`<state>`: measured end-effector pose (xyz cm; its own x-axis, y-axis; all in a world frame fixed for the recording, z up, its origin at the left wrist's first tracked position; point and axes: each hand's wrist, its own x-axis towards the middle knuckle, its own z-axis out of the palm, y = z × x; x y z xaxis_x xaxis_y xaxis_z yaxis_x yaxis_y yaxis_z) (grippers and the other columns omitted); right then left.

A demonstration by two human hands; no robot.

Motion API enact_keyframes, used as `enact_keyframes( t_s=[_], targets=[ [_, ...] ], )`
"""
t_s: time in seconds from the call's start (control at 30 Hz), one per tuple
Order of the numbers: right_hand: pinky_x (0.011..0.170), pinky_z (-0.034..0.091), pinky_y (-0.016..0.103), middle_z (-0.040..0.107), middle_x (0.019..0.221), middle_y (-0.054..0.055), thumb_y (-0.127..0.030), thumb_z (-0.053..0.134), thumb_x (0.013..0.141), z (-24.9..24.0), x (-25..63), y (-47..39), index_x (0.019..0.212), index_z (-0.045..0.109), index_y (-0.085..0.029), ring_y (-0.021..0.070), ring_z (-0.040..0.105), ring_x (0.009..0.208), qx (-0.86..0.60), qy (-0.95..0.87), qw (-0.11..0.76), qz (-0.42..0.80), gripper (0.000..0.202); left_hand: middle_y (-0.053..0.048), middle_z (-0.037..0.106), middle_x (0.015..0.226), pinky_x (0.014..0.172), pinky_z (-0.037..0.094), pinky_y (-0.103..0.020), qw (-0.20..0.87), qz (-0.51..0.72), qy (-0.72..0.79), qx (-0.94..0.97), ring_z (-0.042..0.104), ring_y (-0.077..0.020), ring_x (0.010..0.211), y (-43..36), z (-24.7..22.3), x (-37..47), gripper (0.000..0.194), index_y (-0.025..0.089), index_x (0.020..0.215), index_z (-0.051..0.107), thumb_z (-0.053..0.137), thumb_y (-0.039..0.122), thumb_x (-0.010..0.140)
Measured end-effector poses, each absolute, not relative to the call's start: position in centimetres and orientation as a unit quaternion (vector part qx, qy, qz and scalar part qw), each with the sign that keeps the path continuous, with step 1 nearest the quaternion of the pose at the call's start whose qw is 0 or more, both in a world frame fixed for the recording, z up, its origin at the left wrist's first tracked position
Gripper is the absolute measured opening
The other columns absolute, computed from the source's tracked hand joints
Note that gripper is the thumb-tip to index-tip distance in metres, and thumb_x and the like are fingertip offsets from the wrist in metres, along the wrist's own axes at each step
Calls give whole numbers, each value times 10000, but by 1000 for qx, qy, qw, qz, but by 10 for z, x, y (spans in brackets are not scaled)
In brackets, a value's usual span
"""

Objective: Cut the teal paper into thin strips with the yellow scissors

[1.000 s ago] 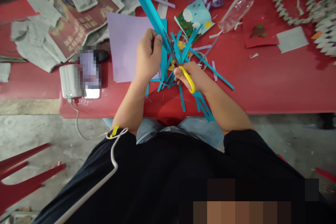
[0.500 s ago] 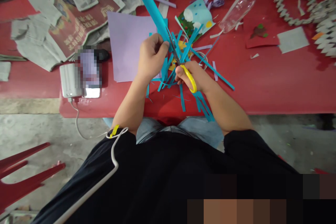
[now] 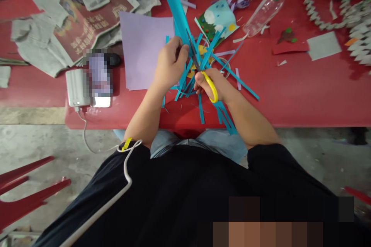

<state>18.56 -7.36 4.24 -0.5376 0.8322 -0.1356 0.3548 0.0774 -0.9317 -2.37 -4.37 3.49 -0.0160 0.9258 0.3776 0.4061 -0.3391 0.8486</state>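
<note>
My left hand point(image 3: 173, 61) pinches a long piece of blue paper point(image 3: 175, 2), which rises away from me past the top of the view. My right hand point(image 3: 213, 83) is closed around the yellow handle of a pair of scissors point(image 3: 213, 88). Their dark blades lie along the right edge of the blue paper, just beside my left thumb. Below and around my hands, narrow blue paper strips point(image 3: 243, 84) are heaped on the red table. Under my left hand, sheets of purple paper point(image 3: 147, 52) lie flat, partly covered by it.
A clear bottle point(image 3: 262, 15) leans at the upper right, past a painted card point(image 3: 217, 19). Newspaper point(image 3: 92, 23) spreads over the left side. A white power bank point(image 3: 77, 87) with a cable sits near the front edge, beside a phone point(image 3: 100, 77). Folded paper chains point(image 3: 362, 34) lie far right.
The far end of the blue paper has swung to the right and stands steeper. My left hand has shifted slightly right, while my right hand stays nearly in place with the scissors.
</note>
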Motion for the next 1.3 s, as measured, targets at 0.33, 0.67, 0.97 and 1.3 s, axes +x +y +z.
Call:
enact_keyframes(
  t_s=[0.33, 0.67, 0.97, 1.3],
  targets=[
    [576, 564, 377, 665, 693, 72, -998, 501, 953, 39, 187, -76, 798, 673, -208, 242, 732, 639, -438, -690, 229, 529, 823, -18, 611, 712, 731, 402, -422, 255, 496, 518, 649, 567, -209, 672, -41, 34, -25, 385, 274, 831, 483, 609, 448, 1150],
    [509, 527, 342, 641, 650, 49, -1021, 518, 920, 33, 189, -73, 713, 614, -219, 214, 703, 579, -437, -696, 236, 519, 834, -14, 576, 716, 719, 393, -416, 257, 502, 513, 647, 547, -206, 656, -37, 29, -25, 461, 270, 825, 468, 592, 573, 1151],
    [484, 480, 325, 601, 598, 25, -977, 571, 941, 29, 190, -72, 711, 627, -225, 207, 675, 534, -445, -691, 235, 519, 788, -13, 579, 694, 684, 375, -398, 254, 512, 513, 641, 519, -182, 638, -34, 28, -26, 542, 256, 791, 473, 599, 663, 1126],
    [525, 529, 368, 630, 579, 58, -855, 686, 975, 24, 187, -70, 722, 691, -225, 246, 679, 553, -469, -675, 216, 528, 679, -16, 583, 662, 692, 478, -382, 312, 536, 508, 597, 595, -199, 645, -28, 19, -28, 539, 266, 765, 504, 654, 675, 1081]
  ],
)
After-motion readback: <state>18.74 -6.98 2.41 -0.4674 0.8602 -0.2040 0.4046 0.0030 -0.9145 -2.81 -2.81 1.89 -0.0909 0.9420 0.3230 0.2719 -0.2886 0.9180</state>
